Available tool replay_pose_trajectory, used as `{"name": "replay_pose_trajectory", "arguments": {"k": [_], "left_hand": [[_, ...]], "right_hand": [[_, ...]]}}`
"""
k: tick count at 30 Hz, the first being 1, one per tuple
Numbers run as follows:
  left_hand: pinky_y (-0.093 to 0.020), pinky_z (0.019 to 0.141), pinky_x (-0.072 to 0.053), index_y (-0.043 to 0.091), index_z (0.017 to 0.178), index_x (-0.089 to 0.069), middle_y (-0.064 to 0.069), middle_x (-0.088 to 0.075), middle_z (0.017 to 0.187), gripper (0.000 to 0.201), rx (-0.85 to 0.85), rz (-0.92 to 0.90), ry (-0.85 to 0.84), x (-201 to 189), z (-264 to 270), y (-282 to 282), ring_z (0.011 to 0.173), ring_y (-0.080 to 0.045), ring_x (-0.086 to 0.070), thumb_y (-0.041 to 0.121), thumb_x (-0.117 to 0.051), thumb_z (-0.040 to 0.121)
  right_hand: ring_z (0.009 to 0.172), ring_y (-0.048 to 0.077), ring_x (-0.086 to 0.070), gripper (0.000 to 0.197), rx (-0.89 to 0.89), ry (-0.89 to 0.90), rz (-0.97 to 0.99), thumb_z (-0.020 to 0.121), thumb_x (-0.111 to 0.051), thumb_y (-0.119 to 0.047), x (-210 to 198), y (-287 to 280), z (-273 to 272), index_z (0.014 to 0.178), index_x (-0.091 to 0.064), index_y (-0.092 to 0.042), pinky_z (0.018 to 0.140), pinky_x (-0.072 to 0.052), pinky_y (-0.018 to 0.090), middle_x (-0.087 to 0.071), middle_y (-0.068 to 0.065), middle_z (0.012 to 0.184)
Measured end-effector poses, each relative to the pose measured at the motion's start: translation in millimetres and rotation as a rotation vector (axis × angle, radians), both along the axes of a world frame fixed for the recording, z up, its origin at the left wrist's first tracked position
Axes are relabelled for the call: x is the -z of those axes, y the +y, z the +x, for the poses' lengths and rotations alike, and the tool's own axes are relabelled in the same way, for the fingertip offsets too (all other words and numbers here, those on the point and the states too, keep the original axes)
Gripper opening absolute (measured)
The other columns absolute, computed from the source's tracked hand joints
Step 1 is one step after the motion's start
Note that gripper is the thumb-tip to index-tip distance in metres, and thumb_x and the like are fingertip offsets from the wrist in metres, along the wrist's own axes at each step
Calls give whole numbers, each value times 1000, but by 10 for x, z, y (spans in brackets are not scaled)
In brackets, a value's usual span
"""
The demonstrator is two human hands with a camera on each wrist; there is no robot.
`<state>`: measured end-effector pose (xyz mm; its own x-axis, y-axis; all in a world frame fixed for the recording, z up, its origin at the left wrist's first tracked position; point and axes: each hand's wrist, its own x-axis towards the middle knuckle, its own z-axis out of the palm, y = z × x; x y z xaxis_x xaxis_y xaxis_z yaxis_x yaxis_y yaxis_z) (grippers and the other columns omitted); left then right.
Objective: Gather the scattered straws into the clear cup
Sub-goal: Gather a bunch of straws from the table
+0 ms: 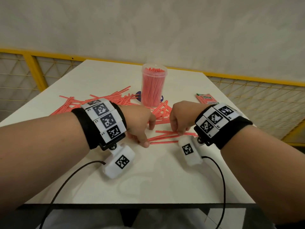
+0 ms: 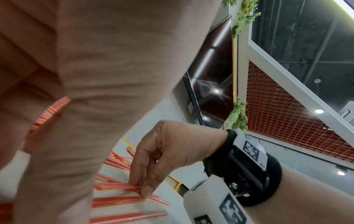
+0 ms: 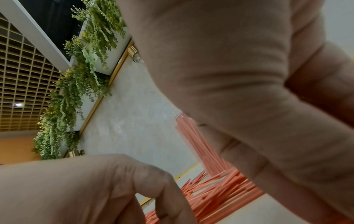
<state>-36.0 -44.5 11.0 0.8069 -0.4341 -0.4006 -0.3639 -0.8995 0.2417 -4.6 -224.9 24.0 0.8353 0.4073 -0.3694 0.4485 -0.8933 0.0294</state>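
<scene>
A clear cup point(image 1: 154, 86) packed with red-and-white straws stands upright at mid-table. More straws point(image 1: 92, 103) lie in a loose pile to its left and in front of it. A few straws point(image 1: 165, 137) lie side by side between my hands. My left hand point(image 1: 146, 141) curls down onto their left ends, thumb and forefinger closing on them point(image 3: 153, 212). At their right end, my right hand point(image 1: 179, 132) pinches a small bundle point(image 2: 114, 187) between thumb and fingertips point(image 2: 145, 192). The left palm blocks most of the left wrist view.
A green-and-red straw packet point(image 1: 207, 99) lies at the back right of the white table point(image 1: 148, 179). A purple disc point(image 1: 138, 94) shows beside the cup's base. Yellow mesh railing point(image 1: 247, 78) runs behind the table. Two black cables point(image 1: 222, 187) trail over the near edge.
</scene>
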Motion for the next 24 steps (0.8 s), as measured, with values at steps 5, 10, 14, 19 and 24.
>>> {"name": "replay_pose_trajectory", "arguments": {"k": [5, 10, 14, 19, 24], "left_hand": [[-32, 73, -54, 23, 129, -49, 0, -63, 105, 59, 99, 244, -78, -135, -9, -14, 90, -21, -63, 14, -74, 76], [-38, 74, -57, 31, 129, -45, -4, -58, 113, 61, 145, 158, -43, -173, -32, -69, 95, -28, -63, 2, -58, 77], [-46, 92, -52, 52, 128, -47, 1, -41, 135, 67, 273, 62, 55, -135, -101, -133, 118, -28, -54, 10, -64, 79], [-22, 99, -31, 45, 131, -54, 11, -33, 148, 56, 340, 53, 55, -86, -70, -152, 132, -10, -37, 19, -70, 83], [-34, 110, -34, 30, 134, -55, 13, -43, 145, 51, 318, 79, 7, -88, -15, -101, 130, -10, -42, 28, -70, 85]], "right_hand": [[62, 6, -68, 21, 55, 34, 95, 73, -79, -11, -41, 65, 65, 92, -75, -20, 63, -56, 18, -74, -3, 79], [104, 13, -58, 36, 175, -224, 24, 87, -64, -15, -84, -177, 283, 120, -63, -27, 67, -36, 20, -62, -8, 119], [121, 16, -51, 62, 171, -102, -19, 85, -71, -26, 0, -275, 342, 140, -45, -35, 84, -36, 24, -52, -5, 137], [110, 11, -57, 53, 83, -51, 44, 78, -77, -20, 28, -245, 326, 127, -61, -31, 86, -40, 22, -63, -7, 125], [102, 10, -60, 42, 63, -75, 100, 74, -80, -20, 49, -239, 256, 114, -71, -29, 82, -41, 21, -69, -9, 112]]}}
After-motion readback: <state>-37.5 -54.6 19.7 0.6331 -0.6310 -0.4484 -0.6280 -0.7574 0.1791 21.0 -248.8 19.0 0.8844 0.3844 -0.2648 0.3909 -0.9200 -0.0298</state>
